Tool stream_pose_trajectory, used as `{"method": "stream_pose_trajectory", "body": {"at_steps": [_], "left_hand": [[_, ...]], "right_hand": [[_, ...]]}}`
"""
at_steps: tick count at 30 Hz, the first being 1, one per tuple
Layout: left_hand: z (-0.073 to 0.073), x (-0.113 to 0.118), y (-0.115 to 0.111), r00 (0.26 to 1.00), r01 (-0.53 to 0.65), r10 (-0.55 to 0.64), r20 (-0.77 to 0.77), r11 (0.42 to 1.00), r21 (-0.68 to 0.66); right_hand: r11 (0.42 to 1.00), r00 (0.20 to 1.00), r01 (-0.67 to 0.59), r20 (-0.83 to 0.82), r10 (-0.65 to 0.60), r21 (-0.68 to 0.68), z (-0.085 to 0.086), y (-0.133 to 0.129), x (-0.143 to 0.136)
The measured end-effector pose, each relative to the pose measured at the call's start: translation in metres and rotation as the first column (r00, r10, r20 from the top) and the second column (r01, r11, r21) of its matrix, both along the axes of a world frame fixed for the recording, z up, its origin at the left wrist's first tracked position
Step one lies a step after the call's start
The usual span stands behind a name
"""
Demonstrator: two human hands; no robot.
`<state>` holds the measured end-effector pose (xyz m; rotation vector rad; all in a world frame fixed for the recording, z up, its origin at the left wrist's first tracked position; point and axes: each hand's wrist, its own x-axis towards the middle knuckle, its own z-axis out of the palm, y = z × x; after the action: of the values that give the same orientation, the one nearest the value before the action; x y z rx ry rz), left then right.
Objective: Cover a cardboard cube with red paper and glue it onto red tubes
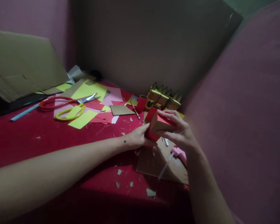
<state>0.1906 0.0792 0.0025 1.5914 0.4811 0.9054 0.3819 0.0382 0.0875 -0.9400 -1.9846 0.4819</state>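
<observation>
The left hand [138,137] and the right hand [178,127] meet on a red-and-brown cardboard piece [162,124], raised above the worktop [95,171]. The right hand grips it from the right, fingers bent over its red upper face and thumb along the lower edge. The left hand closes on its lower left side, red surface showing between thumb and fingers; exactly where those fingers end is hidden. A red tube [150,115] shows just behind the piece, its open end up; whether the two are joined cannot be told.

Beyond the hands, another red tube [142,104] stands upright, near a cluster of small yellow boxes [162,99] with green pointed tops. Below the hands lies a brown cardboard sheet [149,161], with a pink glue gun [178,152] partly hidden by the right wrist and a translucent stick [166,166] reaching out from it.

Past the left hand are a pencil [135,110] and a flat cardboard rectangle [122,110]. Farther left of the hands, scissors [81,101] with one red and one yellow handle rest among coloured papers [82,119], a blue stick [25,113] beside them. Nearer the wearer than the left hand, pale scraps [151,193] dot the red surface.
</observation>
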Motion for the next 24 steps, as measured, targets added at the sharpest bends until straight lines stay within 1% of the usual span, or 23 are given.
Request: {"method": "stream_pose_trajectory", "body": {"at_steps": [5,11,15,18,20,21,22,24], "left_hand": [[-0.004,0.001,0.000,1.000,0.008,-0.008,-0.011,0.998,0.057],[-0.006,0.002,-0.002,1.000,0.010,-0.009,-0.002,0.992,0.122],[-0.011,0.002,0.002,1.000,-0.017,0.020,-0.021,0.987,0.161],[-0.013,-0.001,0.006,0.999,0.001,0.006,-0.042,0.986,0.165],[-0.011,-0.006,0.007,0.998,0.026,-0.017,-0.060,0.988,0.155],[-0.009,-0.011,0.007,0.997,0.037,-0.027,-0.069,0.988,0.150],[-0.006,-0.016,0.007,0.996,0.052,-0.042,-0.077,0.989,0.139],[-0.001,-0.027,0.009,0.987,0.134,-0.127,-0.100,0.988,0.076]], "right_hand": [[1.000,1.000,0.013,0.004,-0.013,-0.013,0.003,-0.005,-0.003],[0.999,0.998,0.044,0.040,-0.045,0.008,0.002,-0.004,-0.004],[0.999,0.998,0.029,0.062,-0.031,0.031,0.001,-0.004,-0.003],[0.999,0.998,0.034,0.049,-0.034,0.009,0.003,-0.004,-0.003],[0.996,0.996,0.077,-0.044,-0.079,-0.040,0.004,-0.002,-0.003],[0.991,0.985,0.101,-0.128,-0.112,-0.086,0.004,-0.001,-0.002],[0.982,0.960,0.114,-0.239,-0.148,-0.149,0.004,0.002,-0.002],[0.955,0.864,0.091,-0.455,-0.216,-0.281,0.002,0.009,-0.001]]}}
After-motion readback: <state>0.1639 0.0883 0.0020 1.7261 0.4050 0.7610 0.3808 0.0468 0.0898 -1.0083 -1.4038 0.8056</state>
